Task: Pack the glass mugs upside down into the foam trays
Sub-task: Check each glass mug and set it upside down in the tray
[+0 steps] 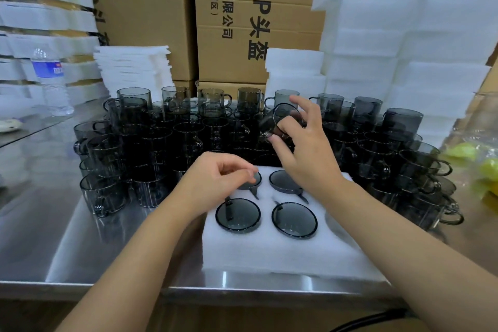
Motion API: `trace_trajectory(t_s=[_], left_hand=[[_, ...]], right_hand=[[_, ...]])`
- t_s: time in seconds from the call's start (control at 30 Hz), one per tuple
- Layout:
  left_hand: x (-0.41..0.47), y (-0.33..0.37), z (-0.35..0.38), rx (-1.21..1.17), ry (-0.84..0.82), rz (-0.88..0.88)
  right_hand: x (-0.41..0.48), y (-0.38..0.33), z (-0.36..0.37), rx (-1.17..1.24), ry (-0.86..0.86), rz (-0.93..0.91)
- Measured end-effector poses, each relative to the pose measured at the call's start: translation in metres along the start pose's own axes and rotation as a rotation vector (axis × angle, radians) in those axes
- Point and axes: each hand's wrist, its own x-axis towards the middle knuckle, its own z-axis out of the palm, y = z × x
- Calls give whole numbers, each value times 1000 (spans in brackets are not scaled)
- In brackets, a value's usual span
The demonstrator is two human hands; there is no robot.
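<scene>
Right hand [296, 140] grips a tilted glass mug [283, 118] just beyond the far edge of the foam tray [269, 253], which holds four inverted mugs [294, 219], while the left hand [218, 175], fingers curled, rests over the far-left seated mug [254, 180], its grip indeterminate.

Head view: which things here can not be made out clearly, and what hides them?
All in the head view.
1. Far-left mug in the foam tray: mostly covered by the left hand; its grip unclear.
2. Held mug: blurred, partly behind the right hand.
3. Water bottle label: too blurred to read.
4. Yellow thing at the right edge: cut off, blurred.
</scene>
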Motion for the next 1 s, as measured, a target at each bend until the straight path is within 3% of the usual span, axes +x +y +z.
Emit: trace_trajectory(t_s=[0.1,0.17,0.23,0.3,0.4,0.53,0.73,0.9,1.0], left_hand=[[22,27,1,343,57,-62],[39,48,8,352,221,-79],[57,67,19,187,261,-123],[72,79,33,16,143,-183],[78,70,52,-427,-78,-286],[78,33,54,-734,-183,-349],[78,26,47,-853,-165,-315],[79,21,44,-812,-70,-264],[78,23,46,-628,115,-222]], right_hand=[[2,-1,-1,53,80,28],[4,-1,-4,93,153,69],[4,-1,-7,138,241,128],[4,-1,-10,193,316,181],[3,2,-12,185,392,204],[2,5,-9,149,329,226],[1,7,-9,201,274,190],[0,4,-10,149,176,121],[0,5,-8,121,120,110]])
